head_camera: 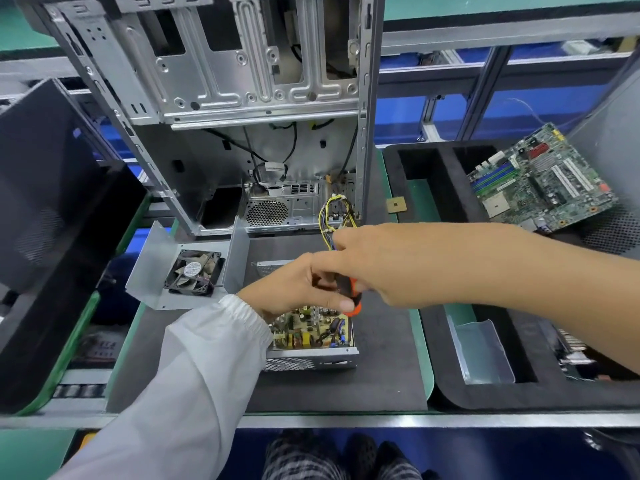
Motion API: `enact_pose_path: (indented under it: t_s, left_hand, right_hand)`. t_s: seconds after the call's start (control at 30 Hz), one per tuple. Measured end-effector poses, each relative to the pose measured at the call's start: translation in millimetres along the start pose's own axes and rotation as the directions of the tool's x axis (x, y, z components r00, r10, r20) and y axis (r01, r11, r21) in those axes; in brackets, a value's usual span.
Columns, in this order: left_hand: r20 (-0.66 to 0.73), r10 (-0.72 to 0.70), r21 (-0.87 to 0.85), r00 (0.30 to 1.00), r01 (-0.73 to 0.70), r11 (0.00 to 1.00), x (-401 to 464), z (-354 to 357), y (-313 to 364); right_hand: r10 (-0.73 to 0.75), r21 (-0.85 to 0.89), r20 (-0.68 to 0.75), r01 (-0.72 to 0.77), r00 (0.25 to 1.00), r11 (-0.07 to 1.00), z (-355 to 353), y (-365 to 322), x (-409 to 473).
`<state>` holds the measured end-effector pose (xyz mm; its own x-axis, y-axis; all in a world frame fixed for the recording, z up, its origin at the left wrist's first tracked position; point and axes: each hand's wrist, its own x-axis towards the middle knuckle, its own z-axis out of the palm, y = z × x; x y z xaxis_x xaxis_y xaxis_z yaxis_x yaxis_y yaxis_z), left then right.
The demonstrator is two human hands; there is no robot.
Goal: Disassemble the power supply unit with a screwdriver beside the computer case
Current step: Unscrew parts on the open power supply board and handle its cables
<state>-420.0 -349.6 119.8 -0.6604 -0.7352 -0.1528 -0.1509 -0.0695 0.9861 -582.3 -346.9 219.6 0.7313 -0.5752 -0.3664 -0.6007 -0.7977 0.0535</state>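
One lidless power supply unit (311, 336) shows its circuit board.

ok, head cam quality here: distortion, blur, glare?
Head view: strong wide-angle bowing along the silver open computer case and frame rails; edges soft, black panel at left smeared; both hands slightly motion-blurred around the orange-and-black screwdriver; even overhead light, mild sheen on the case metal, no harsh shadows.

Two hands (298, 289) (374, 265), one screwdriver (353, 299), one computer case (214, 98), one fan (194, 271), one motherboard (540, 181)
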Motion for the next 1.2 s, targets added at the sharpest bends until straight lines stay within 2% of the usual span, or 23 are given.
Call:
enact_pose_path:
  t_s: [0.07, 0.13, 0.2, 0.27, 0.47, 0.53, 0.6, 0.7, 0.77, 0.87, 0.93, 1.0, 1.1, 1.2]
  left_hand:
    - [-0.005, 0.003, 0.031, 1.000, -0.003, 1.000, 0.8, 0.3, -0.1]
    - [-0.022, -0.002, 0.060, 1.000, 0.003, 0.998, 3.9, 2.1, 1.0]
    - [-0.009, 0.002, 0.081, 1.000, -0.002, 0.997, 7.2, 4.1, 0.8]
    - [0.003, -0.008, 0.057, 1.000, 0.007, 0.998, 7.8, 5.8, 3.0]
    - [-0.026, -0.001, -0.039, 1.000, 0.000, 0.999, 0.5, -0.6, -3.6]
    - [-0.070, -0.017, -0.025, 0.997, 0.016, 1.000, 2.3, 0.0, -4.0]
    - [-0.055, -0.007, 0.027, 0.998, 0.009, 1.000, 4.2, 2.5, -2.9]
    - [-0.048, -0.013, 0.026, 0.999, 0.014, 1.000, 7.1, 3.6, -4.8]
    - [-0.041, -0.029, -0.008, 0.999, 0.029, 1.000, 5.4, 0.5, -6.0]
    - [-0.042, -0.059, -0.025, 0.997, 0.058, 0.998, -0.7, -0.6, -6.7]
    - [-0.057, -0.051, -0.014, 0.997, 0.050, 0.999, -2.4, -0.1, -7.7]
    - [-0.052, -0.042, 0.022, 0.998, 0.043, 0.999, -2.1, 2.3, -5.4]
    - [-0.022, -0.032, 0.030, 0.999, 0.033, 0.999, 0.6, 4.6, -4.2]
    - [-0.027, -0.016, 0.005, 1.000, 0.017, 1.000, -0.2, 3.7, -2.9]
  right_hand:
    - [-0.067, 0.070, 0.024, 0.065, 0.997, 0.995, -5.8, 3.9, -3.1]
    - [-0.017, 0.120, -0.040, 0.021, 0.999, 0.993, -10.4, 5.4, -3.5]
    - [0.093, 0.015, -0.119, -0.092, 0.988, 0.996, -11.7, 2.7, -1.6]
    - [0.103, -0.109, -0.168, -0.122, 0.980, 0.986, -7.5, -2.6, 2.4]
    - [-0.003, 0.036, 0.035, 0.002, 0.999, 0.999, -8.7, 1.1, 1.1]
    - [-0.037, 0.077, 0.012, 0.036, 0.999, 0.996, -10.0, 3.1, -1.9]
    - [0.040, 0.106, -0.065, -0.033, 0.997, 0.994, -11.7, 2.5, -1.8]
    - [0.142, -0.055, -0.124, -0.149, 0.982, 0.987, -9.4, -5.6, 2.8]
    - [0.109, -0.069, -0.115, -0.117, 0.987, 0.991, -3.7, -7.0, 4.7]
    - [0.029, 0.042, 0.020, -0.029, 0.999, 0.999, -4.5, -1.7, 0.8]
    - [-0.027, 0.092, 0.058, 0.021, 0.998, 0.995, -9.3, 0.1, -1.8]
    - [0.018, 0.101, -0.003, -0.018, 1.000, 0.995, -10.4, -2.0, -1.8]
    - [0.156, -0.032, -0.116, -0.161, 0.981, 0.986, -7.2, -8.0, 1.3]
    - [0.101, -0.028, -0.068, -0.103, 0.993, 0.994, -2.6, -11.2, 2.8]
